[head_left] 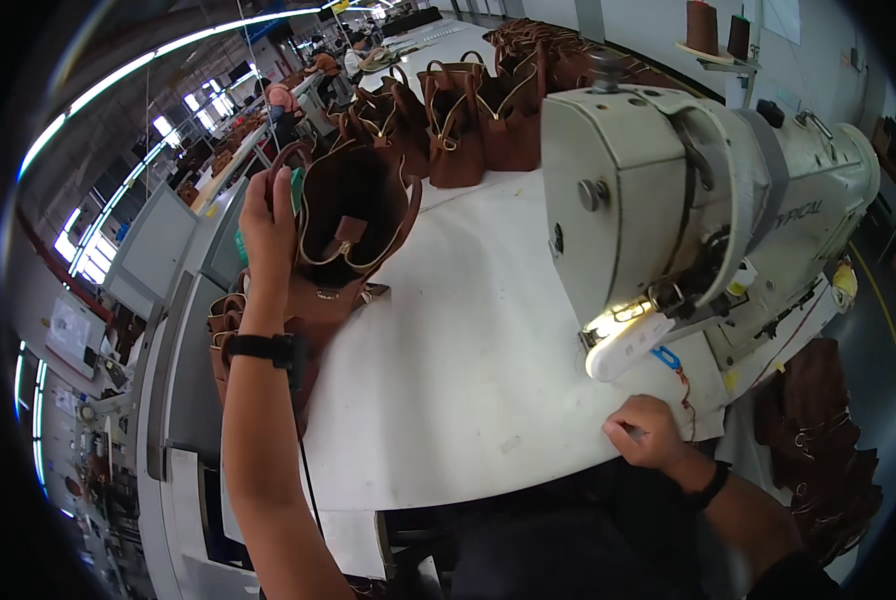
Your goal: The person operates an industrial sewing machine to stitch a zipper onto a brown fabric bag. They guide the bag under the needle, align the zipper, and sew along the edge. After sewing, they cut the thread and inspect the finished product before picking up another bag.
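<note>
My left hand (270, 222) is raised at the left side of the white table (448, 400), closed round a handle of a brown handbag (346, 195). The bag's mouth gapes toward me, with a gold zip along its rim and a small leather tab inside. Below it more brown leather bags (228, 318) are partly hidden by my forearm. My right hand (648, 432) rests curled in a loose fist at the near table edge, with nothing visible in it. Just beyond it lies a small blue-handled tool (666, 357) with a reddish cord.
A pale sewing machine (618, 190) with a lit lamp fills the right side. Several finished-looking brown handbags (458, 150) stand at the far edge. Thread cones (702, 27) sit on a stand at the upper right. Brown leather pieces (813, 430) hang at the right. People work far left.
</note>
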The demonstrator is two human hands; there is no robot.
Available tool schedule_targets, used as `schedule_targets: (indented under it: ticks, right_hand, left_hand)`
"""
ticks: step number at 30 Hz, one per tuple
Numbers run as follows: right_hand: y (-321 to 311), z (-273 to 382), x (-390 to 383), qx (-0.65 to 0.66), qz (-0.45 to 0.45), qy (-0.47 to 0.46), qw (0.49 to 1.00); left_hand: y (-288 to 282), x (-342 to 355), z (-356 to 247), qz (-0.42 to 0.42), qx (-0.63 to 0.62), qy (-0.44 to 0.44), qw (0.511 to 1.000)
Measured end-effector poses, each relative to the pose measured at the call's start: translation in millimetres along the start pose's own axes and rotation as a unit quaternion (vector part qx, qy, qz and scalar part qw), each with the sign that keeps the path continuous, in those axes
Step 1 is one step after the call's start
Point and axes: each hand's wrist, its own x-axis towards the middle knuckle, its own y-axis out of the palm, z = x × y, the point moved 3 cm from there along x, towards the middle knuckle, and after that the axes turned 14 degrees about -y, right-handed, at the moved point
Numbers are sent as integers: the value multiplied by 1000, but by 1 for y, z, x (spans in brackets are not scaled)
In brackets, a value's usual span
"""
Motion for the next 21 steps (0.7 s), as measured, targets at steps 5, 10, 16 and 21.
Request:
schedule_targets:
  ticks: [5,10,16,21]
  right_hand:
    - [9,2,0,12,-23,-5,1000]
    - [11,-3,-6,12,-53,18,998]
    - [6,-8,-15,-5,-81,24,996]
    - [12,1,-8,27,-98,6,995]
  left_hand:
    - [-60,-126,-23,120,36,-40,991]
    - [-73,-200,-42,233,-149,-180,944]
    - [-108,-190,-74,209,-379,-303,849]
    - [-207,-226,71,295,-370,-335,815]
